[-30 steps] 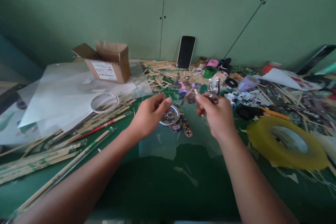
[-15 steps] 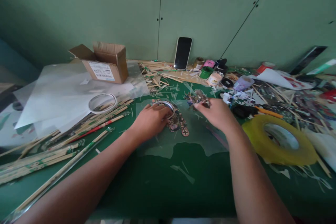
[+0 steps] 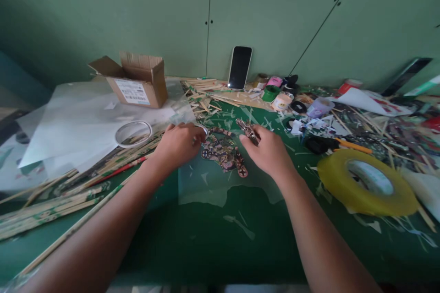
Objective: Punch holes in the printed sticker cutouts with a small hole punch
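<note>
My left hand (image 3: 182, 143) is closed on a thin silvery ring (image 3: 203, 131), most of which its fingers hide. Between the thumb and fingers of my right hand (image 3: 266, 146) is a small dark patterned piece (image 3: 247, 130), seen nearly edge-on. On the table between both hands lies a pile of dark and pink patterned cut-out pieces (image 3: 223, 153), resting on a clear plastic sheet (image 3: 202, 192). A second silvery ring (image 3: 133, 134) lies to the left of my left hand, on wrapped sticks.
An open cardboard box (image 3: 137, 82) stands at the back left, near wrapped chopsticks (image 3: 51, 213). A phone (image 3: 240, 67) leans on the wall. To the right are paint pots (image 3: 282, 100), scraps, an orange-handled tool (image 3: 353, 145) and a large yellow tape roll (image 3: 332, 183).
My left hand has moved left with the ring, uncovering more of the patterned pile. My right hand has shifted slightly left and toward me, turning its patterned piece.
</note>
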{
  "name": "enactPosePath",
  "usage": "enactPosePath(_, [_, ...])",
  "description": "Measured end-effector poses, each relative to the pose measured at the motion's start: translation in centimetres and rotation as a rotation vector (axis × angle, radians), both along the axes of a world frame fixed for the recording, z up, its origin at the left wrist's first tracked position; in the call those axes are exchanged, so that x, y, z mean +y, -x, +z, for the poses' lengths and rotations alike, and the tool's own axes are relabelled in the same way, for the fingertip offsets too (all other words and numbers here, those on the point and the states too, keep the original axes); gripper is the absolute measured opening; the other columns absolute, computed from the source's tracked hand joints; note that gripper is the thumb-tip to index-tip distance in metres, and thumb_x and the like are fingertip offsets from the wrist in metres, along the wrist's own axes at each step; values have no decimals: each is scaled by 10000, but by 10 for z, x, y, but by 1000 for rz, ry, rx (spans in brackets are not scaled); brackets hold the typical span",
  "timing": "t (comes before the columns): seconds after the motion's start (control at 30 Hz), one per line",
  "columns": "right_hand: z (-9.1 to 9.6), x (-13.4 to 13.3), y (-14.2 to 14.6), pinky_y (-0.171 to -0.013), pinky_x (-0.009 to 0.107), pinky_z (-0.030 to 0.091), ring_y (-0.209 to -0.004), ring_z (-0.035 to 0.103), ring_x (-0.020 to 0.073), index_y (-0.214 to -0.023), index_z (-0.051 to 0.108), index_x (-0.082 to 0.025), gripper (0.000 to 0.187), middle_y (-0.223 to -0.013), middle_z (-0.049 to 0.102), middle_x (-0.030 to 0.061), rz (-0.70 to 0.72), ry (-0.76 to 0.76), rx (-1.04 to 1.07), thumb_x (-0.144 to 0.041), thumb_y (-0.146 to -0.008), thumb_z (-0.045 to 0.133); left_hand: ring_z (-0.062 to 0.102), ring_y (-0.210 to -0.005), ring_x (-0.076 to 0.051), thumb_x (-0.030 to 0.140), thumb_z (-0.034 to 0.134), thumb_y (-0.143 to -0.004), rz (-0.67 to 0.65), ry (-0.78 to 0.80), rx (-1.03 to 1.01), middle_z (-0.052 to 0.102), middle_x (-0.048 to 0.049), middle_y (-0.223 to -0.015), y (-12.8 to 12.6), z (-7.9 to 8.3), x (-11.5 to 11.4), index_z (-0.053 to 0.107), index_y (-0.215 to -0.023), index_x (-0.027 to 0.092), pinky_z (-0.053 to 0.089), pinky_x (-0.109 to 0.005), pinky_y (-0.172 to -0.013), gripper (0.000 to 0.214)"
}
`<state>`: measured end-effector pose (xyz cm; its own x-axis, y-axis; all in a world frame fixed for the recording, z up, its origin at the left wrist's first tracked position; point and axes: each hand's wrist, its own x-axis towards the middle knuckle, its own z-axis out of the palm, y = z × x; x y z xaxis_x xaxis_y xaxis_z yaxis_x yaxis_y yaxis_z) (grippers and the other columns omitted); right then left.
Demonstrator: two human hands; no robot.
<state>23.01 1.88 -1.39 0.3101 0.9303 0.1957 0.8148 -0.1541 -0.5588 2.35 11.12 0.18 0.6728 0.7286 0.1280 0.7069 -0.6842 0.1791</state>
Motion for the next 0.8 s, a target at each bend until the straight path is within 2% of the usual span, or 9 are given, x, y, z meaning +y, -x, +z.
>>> enactPosePath(0.13, [-2,0,0,-481,264,254,-464,414,141,-638,391,-243,267,-519,429,-25,-3,-71,36,-333,-875,477,600,-1070,-290,111,489,-843,-59,-42,53,655,-84,-1108,-1,-3,-3,733,-1017,253,454,-425,-885,331])
enactPosePath(0.23, [-4,2,1,-488,265,245,-481,422,147,-638,395,-241,282,-537,460,-12,-2,-30,7,-357,-883,472,594,-1075,-293,305,550,-910,-162,-42,17,649,-96,-1112,-6,-10,-10,698,-1131,229,459,-439,-917,276])
enactPosePath(0.33, [-5,4,1,-516,262,287,-542,490,170,-681,445,-234,239,-592,530,12,-31,9,3,-356,-884,473,577,-1085,-331,416,643,-859,-170,-37,77,649,-112,-1102,-12,-16,-18,682,-1129,188,459,-467,-906,355])
enactPosePath(0.47, [-7,5,1,-540,269,328,-597,556,192,-737,540,-219,212,-668,614,45,-49,36,30,-368,-884,500,589,-1069,-314,341,654,-850,-180,24,83,667,-96,-1051,-13,-16,-21,664,-990,174,455,-432,-873,219])
enactPosePath(0.57, [-10,6,1,-521,279,320,-572,544,193,-717,580,-209,234,-634,608,49,-19,75,12,-385,-868,554,617,-1033,-296,271,647,-833,-181,90,41,689,-86,-1022,-10,-14,-18,627,-999,175,437,-417,-864,193])
enactPosePath(0.67, [-13,7,5,-509,284,333,-561,554,199,-742,623,-208,249,-617,614,43,85,102,90,-433,-848,603,648,-931,-258,177,631,-797,-174,185,-47,702,-50,-947,-9,-12,-16,602,-1059,192,432,-385,-827,264])
enactPosePath(0.73, [-14,7,8,-531,285,382,-611,604,211,-789,650,-216,240,-687,666,47,206,103,238,-450,-834,622,650,-815,-212,148,602,-801,-159,275,-146,689,-24,-861,-10,-10,-15,604,-1053,200,439,-326,-736,257])
enactPosePath(0.8, [-14,7,10,-558,290,419,-660,636,218,-813,660,-223,215,-750,697,48,265,96,355,-434,-824,626,629,-726,-173,174,594,-823,-145,350,-286,672,-11,-817,-10,-8,-14,606,-1021,199,429,-276,-641,200])
